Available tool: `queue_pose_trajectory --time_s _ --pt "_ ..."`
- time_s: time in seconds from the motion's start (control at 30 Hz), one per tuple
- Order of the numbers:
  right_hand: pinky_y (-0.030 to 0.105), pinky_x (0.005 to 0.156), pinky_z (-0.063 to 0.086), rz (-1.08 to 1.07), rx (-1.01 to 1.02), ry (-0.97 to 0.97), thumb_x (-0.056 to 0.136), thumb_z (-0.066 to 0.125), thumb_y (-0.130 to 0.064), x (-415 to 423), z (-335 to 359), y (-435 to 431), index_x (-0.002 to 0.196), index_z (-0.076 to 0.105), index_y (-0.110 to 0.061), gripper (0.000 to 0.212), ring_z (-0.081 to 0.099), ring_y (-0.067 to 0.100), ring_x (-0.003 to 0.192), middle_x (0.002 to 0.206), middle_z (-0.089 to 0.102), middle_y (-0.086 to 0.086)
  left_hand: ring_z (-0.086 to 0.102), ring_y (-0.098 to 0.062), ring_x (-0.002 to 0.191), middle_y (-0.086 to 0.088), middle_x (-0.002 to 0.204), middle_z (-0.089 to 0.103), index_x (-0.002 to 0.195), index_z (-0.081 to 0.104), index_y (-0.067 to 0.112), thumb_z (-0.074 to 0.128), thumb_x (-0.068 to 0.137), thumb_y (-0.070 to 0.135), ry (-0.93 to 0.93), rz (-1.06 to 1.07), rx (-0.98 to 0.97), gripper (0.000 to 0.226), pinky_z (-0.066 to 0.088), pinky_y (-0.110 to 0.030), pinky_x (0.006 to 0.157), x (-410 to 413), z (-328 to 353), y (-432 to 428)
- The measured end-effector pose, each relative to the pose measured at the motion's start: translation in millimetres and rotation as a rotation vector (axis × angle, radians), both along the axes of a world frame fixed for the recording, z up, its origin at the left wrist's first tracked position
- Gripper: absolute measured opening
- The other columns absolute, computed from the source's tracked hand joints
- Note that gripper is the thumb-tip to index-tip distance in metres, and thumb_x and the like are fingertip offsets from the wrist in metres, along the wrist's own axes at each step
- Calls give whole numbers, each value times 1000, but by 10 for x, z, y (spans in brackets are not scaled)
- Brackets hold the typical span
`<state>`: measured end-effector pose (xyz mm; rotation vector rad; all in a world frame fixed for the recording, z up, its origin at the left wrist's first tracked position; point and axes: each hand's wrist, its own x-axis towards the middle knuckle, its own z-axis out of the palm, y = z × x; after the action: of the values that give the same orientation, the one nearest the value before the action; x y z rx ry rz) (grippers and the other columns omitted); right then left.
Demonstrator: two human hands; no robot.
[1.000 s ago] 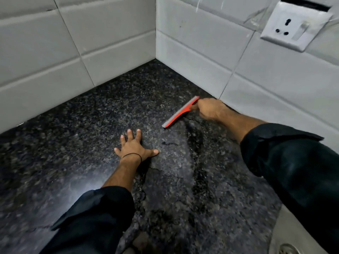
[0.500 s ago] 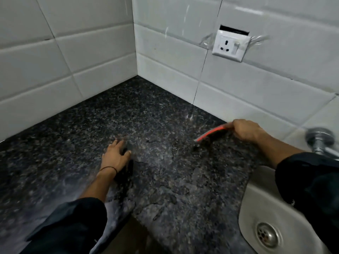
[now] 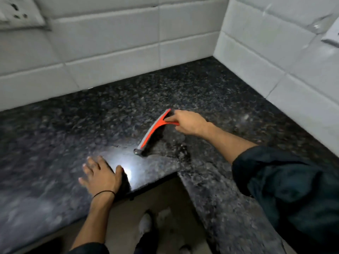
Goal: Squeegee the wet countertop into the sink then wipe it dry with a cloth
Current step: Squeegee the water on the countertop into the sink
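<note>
A red squeegee (image 3: 153,132) with a grey blade lies slanted on the dark speckled granite countertop (image 3: 128,99), its blade touching the stone. My right hand (image 3: 189,123) grips its red handle from the right. My left hand (image 3: 100,174) rests flat on the counter near the inner front corner, fingers spread, a thin black band on the wrist. A wet dark streak (image 3: 180,150) shows just right of the blade's near end. The sink is out of view, and no cloth is visible.
The L-shaped counter meets white tiled walls (image 3: 113,43) at the back and right. A wall socket (image 3: 16,13) sits upper left, another plate (image 3: 332,33) at the right edge. The counter's inner corner edge (image 3: 154,180) drops to the floor, where my feet (image 3: 145,224) show.
The view has swung left, so the sink and tap have left the frame. My right hand has carried the squeegee to the counter's corner area; my left hand now sits by the inner front edge.
</note>
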<state>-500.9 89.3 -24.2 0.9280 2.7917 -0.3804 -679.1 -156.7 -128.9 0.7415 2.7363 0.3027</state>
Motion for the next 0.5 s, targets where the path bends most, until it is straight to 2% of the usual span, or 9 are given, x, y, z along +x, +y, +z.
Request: queue_pose_trajectory --time_s 0.13,0.27,0.37,0.5 --pt "39 92 48 78 -68 56 87 54 -16 -881 -164 -231 130 59 -37 49 59 31 119 129 60 5 4 -36 150 -18 163 5 154 17 3 51 94 50 -52 183 4 84 8 -61 116 -162 -98 -380" --pt "43 99 44 109 -104 24 90 49 -12 -1633 -328 -451 138 54 -26 50 53 39 121 133 50 15 1 -32 151 -14 165 2 155 13 5 43 94 58 -79 154 14 87 9 -63 115 -213 -172 -485" --pt "45 99 44 123 -92 36 92 44 -11 -2087 -374 -647 136 55 -25 47 53 41 120 134 47 15 1 -31 151 -13 165 2 156 12 5 42 94 61 -73 141 6 88 12 -62 116 -242 -153 -476" --pt "42 98 45 124 -74 25 94 40 -11 -2419 -419 -827 134 57 -21 45 55 36 120 135 54 12 2 -32 151 -12 165 1 156 11 6 43 93 62 -104 130 -21 91 14 -62 115 -317 -148 -468"
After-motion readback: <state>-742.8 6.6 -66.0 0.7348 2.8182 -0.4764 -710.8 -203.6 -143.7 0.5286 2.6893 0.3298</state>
